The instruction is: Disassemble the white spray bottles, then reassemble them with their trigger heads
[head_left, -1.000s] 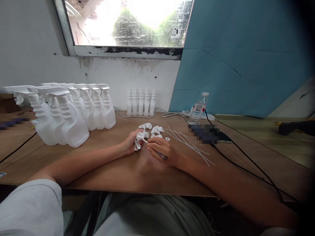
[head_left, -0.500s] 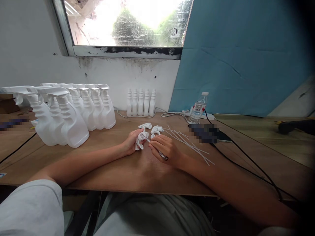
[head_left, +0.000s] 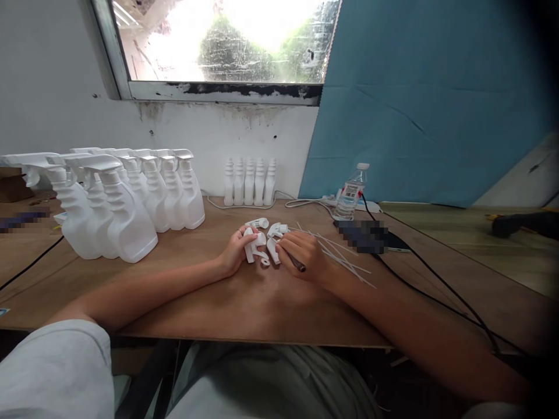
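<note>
My left hand [head_left: 234, 251] is closed around a white spray trigger head [head_left: 250, 244], holding it just above the table. A small white piece with a ring-shaped end [head_left: 264, 261] shows under that head; whether it is attached I cannot tell. My right hand [head_left: 303, 254] grips a slim metal tool [head_left: 298, 264] whose dark end sticks out below the fingers. Its tip is hidden. Close to the right fingertips lies a white trigger part [head_left: 273, 250]. Behind the hands lie another spray trigger head [head_left: 278, 229] and one more [head_left: 261, 222].
White spray bottles [head_left: 131, 215] stand on the left. Several smaller white bottles [head_left: 250, 183] line the wall. Thin white tubes [head_left: 345, 259] lie right of my right hand. Beyond them are a water bottle [head_left: 350, 195], a blurred dark object [head_left: 362, 235] and black cables [head_left: 430, 297].
The metal tool has come away from the spray head as my right hand moved slightly right. My left hand has turned the head, so another side shows.
</note>
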The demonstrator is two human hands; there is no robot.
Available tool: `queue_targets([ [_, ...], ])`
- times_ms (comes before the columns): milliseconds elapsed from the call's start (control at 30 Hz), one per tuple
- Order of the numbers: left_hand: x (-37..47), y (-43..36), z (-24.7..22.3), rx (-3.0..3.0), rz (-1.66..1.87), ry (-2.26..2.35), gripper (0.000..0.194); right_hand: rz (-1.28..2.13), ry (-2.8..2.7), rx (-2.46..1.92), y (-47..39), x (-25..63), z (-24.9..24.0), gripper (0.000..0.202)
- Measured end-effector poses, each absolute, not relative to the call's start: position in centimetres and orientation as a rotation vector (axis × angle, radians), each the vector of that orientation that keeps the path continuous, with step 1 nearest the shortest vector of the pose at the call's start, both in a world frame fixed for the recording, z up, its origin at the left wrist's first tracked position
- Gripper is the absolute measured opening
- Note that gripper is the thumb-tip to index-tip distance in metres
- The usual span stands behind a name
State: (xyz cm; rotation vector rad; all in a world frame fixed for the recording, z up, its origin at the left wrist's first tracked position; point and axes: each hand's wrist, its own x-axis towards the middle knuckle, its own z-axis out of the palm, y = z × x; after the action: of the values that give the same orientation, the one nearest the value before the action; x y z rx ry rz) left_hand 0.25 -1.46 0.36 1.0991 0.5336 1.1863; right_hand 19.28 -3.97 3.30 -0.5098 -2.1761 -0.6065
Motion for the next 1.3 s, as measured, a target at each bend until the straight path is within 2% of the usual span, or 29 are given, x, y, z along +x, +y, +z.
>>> queue_targets([
  [133,0.1,-1.9,0.3,1.244,1.209,0.538,0.039,-0.430,-2.116,-0.612,-3.9,19.9,3.5,0.035],
  [233,-0.2,-2.5,0.6,1.368,1.269,0.616,0.037,-0.086,-2.109,-0.730,-4.4,19.8,3.5,0.043],
  [367,-0.5,-3.0,0.8,1.674,1.374,0.680,0.025,0.335,-2.176,-0.861,-5.0,19.0,3.6,0.048],
  [567,-0.5,-3.0,0.9,2.112,1.366,0.604,0.014,0.691,-2.102,-1.021,-4.6,19.4,4.1,0.058],
  [667,-0.5,-3.2,1.1,2.262,1.275,0.591,0.013,0.542,-2.120,-1.090,-3.7,20.2,4.1,0.060],
  [767,-0.5,-3.7,1.2,2.393,1.158,0.600,0.010,0.285,-2.150,-1.236,-2.6,20.9,4.0,0.052],
  [933,-0.8,-4.0,1.2,2.632,0.997,0.677,0.019,-0.011,-2.054,-1.448,-0.9,21.7,3.8,0.049],
  [1200,-0.7,-3.9,0.7,2.750,0.950,0.704,0.017,-0.089,-1.970,-1.334,-1.3,21.8,3.9,0.058],
  [1300,-0.7,-3.6,2.6,2.808,0.969,0.680,0.015,-0.099,-1.999,-1.291,-1.7,21.6,3.8,0.058],
])
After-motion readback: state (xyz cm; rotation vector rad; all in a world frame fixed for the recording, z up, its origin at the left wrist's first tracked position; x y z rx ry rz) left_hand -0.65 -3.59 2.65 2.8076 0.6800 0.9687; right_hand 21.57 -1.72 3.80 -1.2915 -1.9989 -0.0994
